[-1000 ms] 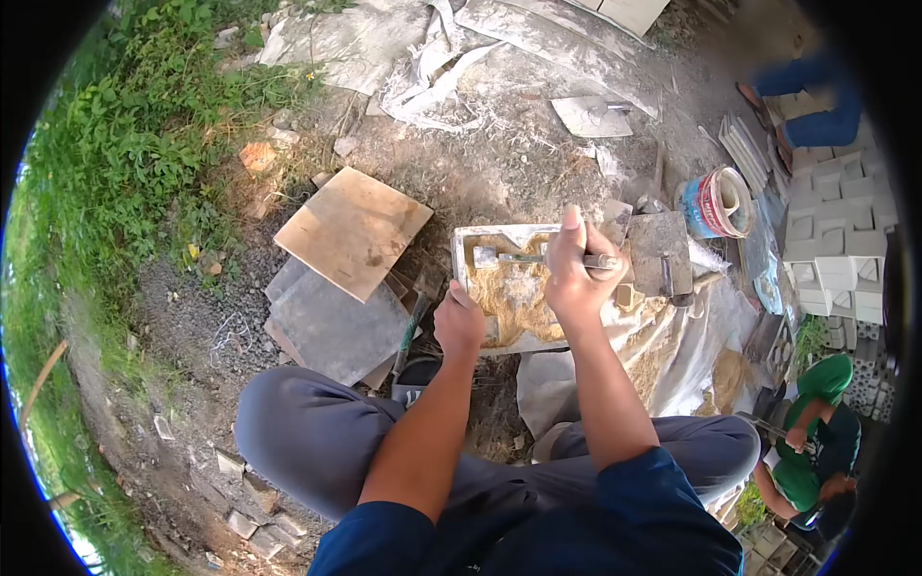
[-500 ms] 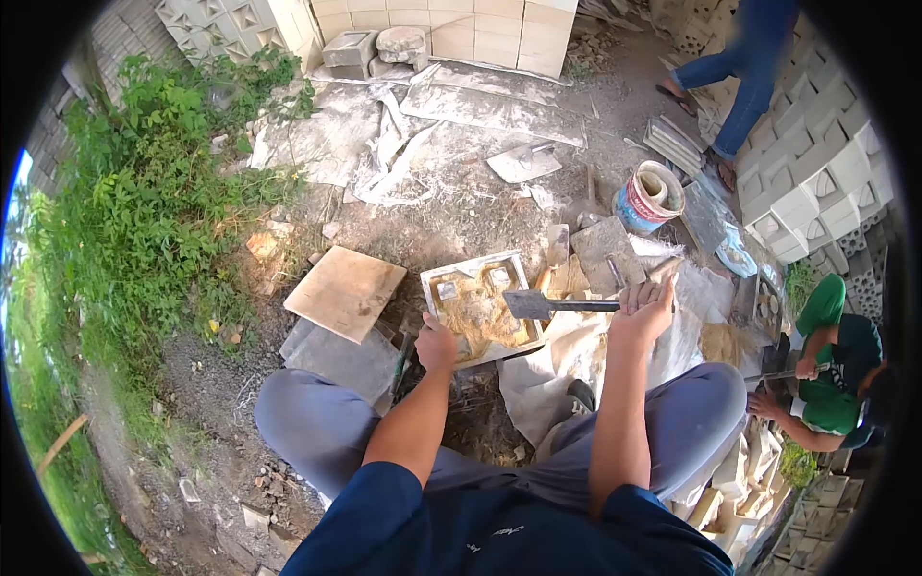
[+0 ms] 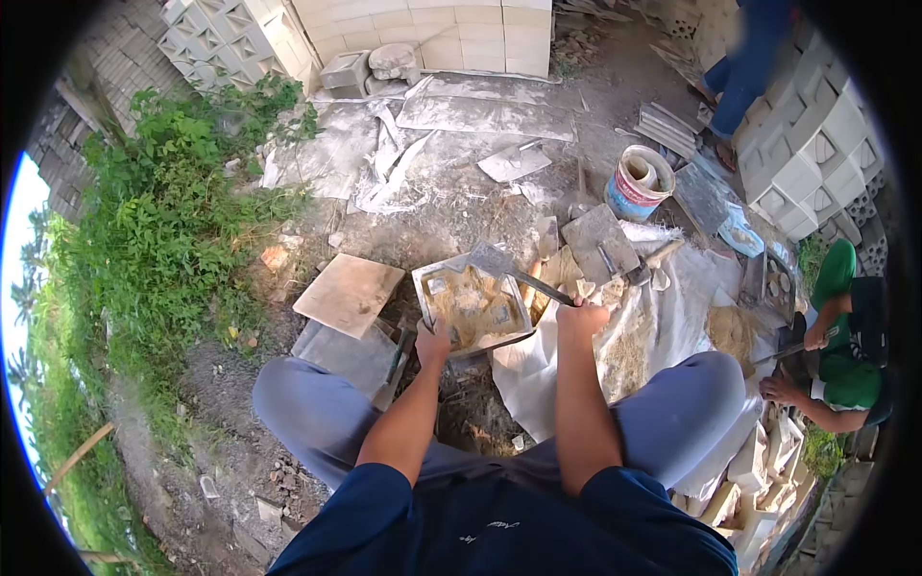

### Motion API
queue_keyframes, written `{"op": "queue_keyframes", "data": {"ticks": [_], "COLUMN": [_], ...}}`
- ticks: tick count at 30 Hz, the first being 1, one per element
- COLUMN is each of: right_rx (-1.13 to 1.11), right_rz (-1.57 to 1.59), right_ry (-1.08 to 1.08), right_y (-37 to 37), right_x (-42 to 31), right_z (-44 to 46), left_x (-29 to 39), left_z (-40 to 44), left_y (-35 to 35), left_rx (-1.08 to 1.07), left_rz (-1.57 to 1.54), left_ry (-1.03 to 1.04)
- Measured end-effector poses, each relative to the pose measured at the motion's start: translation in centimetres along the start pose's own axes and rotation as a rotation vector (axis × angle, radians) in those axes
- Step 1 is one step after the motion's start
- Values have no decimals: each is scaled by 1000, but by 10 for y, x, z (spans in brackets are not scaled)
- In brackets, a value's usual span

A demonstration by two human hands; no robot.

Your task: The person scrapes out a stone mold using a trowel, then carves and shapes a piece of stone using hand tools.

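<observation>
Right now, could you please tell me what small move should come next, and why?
Perhaps draw the trowel, held in the right grip, back across the tray: the trowel overlaps the tray's far side, the tan fill looks uneven, and the left grip is at the tray's left side.

A pale block wall (image 3: 461, 43) stands beyond dusty ground (image 3: 437, 216); plants (image 3: 163, 178) crowd the left.
</observation>
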State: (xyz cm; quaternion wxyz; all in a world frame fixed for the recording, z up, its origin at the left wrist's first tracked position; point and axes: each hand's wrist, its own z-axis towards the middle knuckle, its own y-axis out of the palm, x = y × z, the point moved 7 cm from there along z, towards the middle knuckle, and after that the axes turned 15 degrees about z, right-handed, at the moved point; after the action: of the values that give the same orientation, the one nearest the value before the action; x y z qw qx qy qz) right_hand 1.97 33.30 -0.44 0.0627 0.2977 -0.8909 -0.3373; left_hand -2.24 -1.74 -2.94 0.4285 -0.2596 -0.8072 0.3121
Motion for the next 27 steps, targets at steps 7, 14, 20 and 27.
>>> {"op": "queue_keyframes", "data": {"ticks": [7,14,20,27], "right_rx": [98,58,-31,-46], "right_rz": [92,-851,-843,-868], "right_ry": [222,212,456,366], "right_y": [-78,-86,-94,-93], "right_x": [24,1,2,3], "right_z": [75,57,43,42], "left_x": [29,67,78,90], "left_z": [-20,-2,-7,-5], "left_y": [-8,-10,-3,-1], "left_rx": [341,534,497,446], "left_rz": [51,389,548,632], "left_ry": [387,516,486,494]}}
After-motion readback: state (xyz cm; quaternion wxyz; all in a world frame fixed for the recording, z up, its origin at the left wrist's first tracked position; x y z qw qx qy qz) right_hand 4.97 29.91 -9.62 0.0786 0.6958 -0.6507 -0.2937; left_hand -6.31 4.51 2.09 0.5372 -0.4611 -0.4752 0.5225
